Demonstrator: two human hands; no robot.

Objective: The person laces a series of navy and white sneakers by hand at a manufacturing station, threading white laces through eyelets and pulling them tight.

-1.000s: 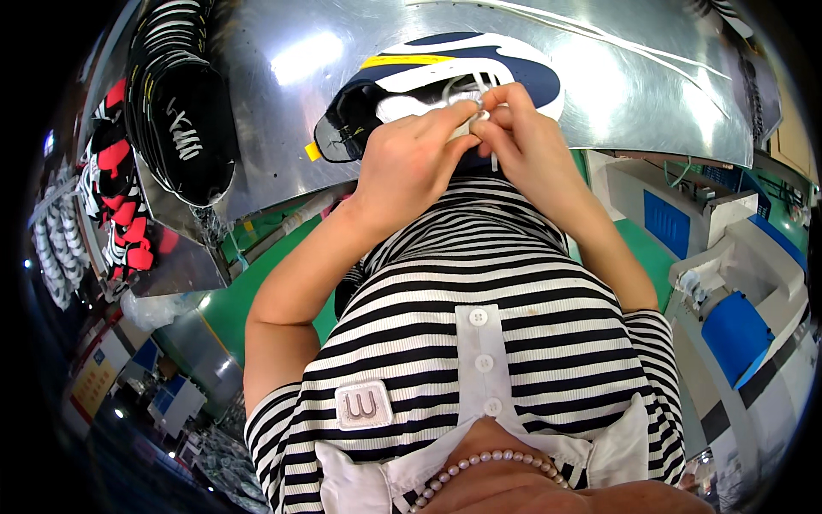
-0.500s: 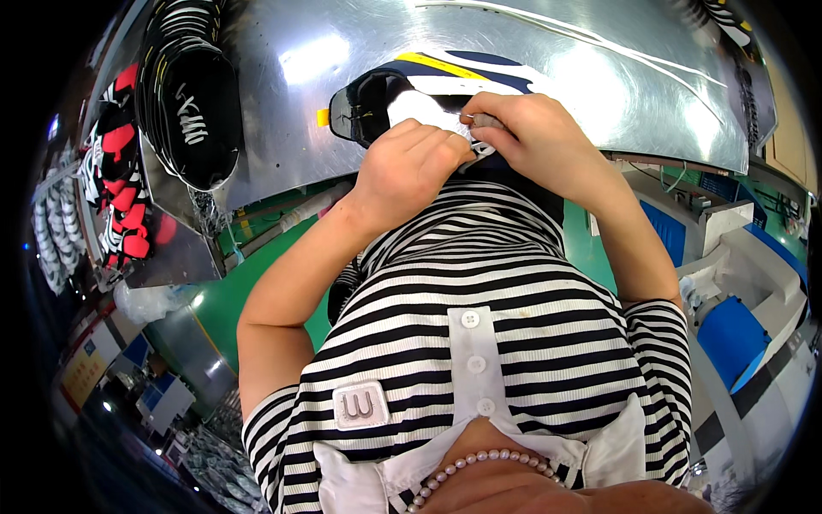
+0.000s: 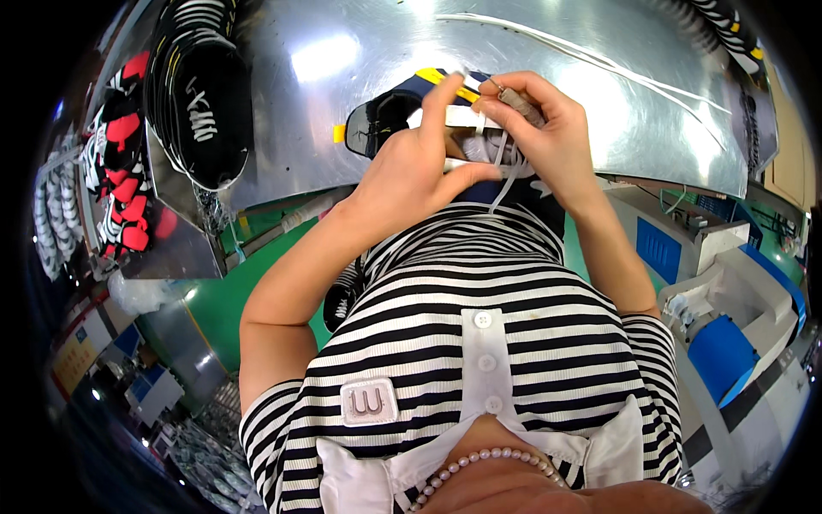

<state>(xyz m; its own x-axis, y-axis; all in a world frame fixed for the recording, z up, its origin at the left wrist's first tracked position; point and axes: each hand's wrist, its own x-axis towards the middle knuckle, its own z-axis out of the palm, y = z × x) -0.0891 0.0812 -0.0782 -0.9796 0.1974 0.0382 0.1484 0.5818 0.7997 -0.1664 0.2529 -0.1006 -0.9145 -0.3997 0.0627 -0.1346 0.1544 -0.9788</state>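
While the left hand (image 3: 409,167) spreads over the near side of a navy-and-white shoe upper (image 3: 463,117), index finger raised and thumb reaching right, the right hand (image 3: 544,128) pinches a small tool (image 3: 521,107) with a wrapped grey-brown grip. Left thumb and index stand wide apart; whether its curled fingers hold anything, cannot tell. Right fingers close around the tool, thin metal end pointing left.

Upper lies near the near edge of the metal table (image 3: 287,111), heel opening to the left, a yellow tab (image 3: 339,134) at the heel, part of the toe end hidden by the right hand. White lace (image 3: 503,190) trails from it toward the striped shirt (image 3: 479,274). Far right on the table: long loose white laces (image 3: 591,56). Left: a row of black uppers (image 3: 205,111), nested closely.

Risks, as I judge them: the metal end (it looks narrow, though its exact shape is too small to tell) could prick the left index finger if the tool slips leftward. It might also scratch the white material, given a careless angle. Trailing lace could snag on the table edge or twist if tugged while loose. With the left hand so spread, a hard pull could drag the upper off the near edge.
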